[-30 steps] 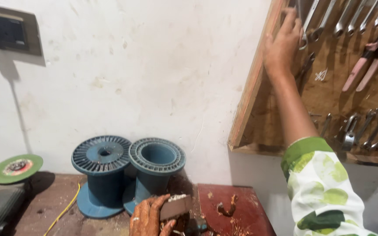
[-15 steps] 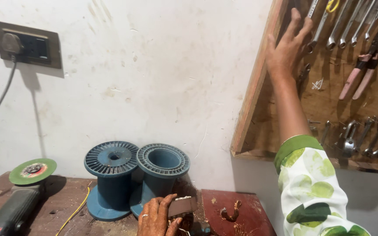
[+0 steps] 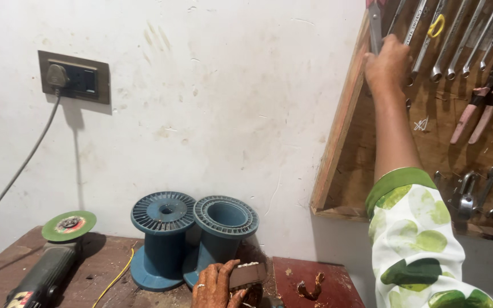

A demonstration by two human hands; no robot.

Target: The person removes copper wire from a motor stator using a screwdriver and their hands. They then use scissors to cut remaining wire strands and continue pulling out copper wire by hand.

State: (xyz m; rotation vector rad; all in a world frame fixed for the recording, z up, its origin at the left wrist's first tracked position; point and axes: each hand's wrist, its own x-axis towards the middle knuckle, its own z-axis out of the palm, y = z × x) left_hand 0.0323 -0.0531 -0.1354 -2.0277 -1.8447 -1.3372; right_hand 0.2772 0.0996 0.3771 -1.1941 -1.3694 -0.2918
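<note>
In the head view the right hand (image 3: 387, 61) is raised to the tool board (image 3: 372, 171) on the wall, its fingers curled around the lower end of a flat steel tool (image 3: 375, 25) that hangs at the board's left edge — it grips the tool, though the fingertips are hidden behind the hand, so how tight the hold is cannot be told. The arm runs up from a white sleeve (image 3: 420, 245) with green leaf shapes. Right of that hand a row of spanners (image 3: 457, 40) hangs from the top of the board, one with a yellow loop (image 3: 436, 25) on it, and pliers (image 3: 477, 111) with pink handles hang further right; more tools (image 3: 486, 194) hang along the bottom. Low in the frame the left hand (image 3: 215, 285) rests on the wooden bench (image 3: 104, 268), fingers closed over a small flat grey block (image 3: 247, 274) that it holds at the frame's lower edge. Just behind that hand stand two blue spools (image 3: 192, 236), upright and touching each other. To its right lies a dark red plate (image 3: 315, 285) with a metal hook. At the left an angle grinder (image 3: 49, 268) with a green disc lies on the bench, and a yellow wire (image 3: 115, 279) runs between it and the spools. A grey cord goes up to a plug in the wall socket (image 3: 75, 77).
</note>
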